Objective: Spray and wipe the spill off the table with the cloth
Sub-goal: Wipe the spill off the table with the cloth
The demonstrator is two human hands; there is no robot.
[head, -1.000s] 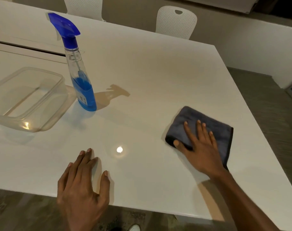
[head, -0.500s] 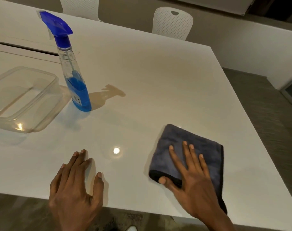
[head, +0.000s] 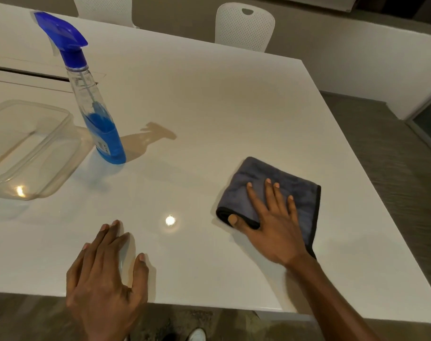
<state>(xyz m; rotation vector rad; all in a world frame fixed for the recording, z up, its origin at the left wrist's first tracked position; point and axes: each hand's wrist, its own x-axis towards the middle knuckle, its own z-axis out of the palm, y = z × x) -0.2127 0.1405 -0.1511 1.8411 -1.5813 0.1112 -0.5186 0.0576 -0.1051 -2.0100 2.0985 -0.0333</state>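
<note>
Slippage is your risk: your right hand (head: 274,227) only presses flat, fingers spread, on the folded grey cloth (head: 293,190) at the table's (head: 221,99) near right, gripping nothing, so it may bunch.

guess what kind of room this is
Probably a meeting room or office break area: a large white table, matching white perforated chairs along its far side, and plain walls with carpet-like flooring.
</note>
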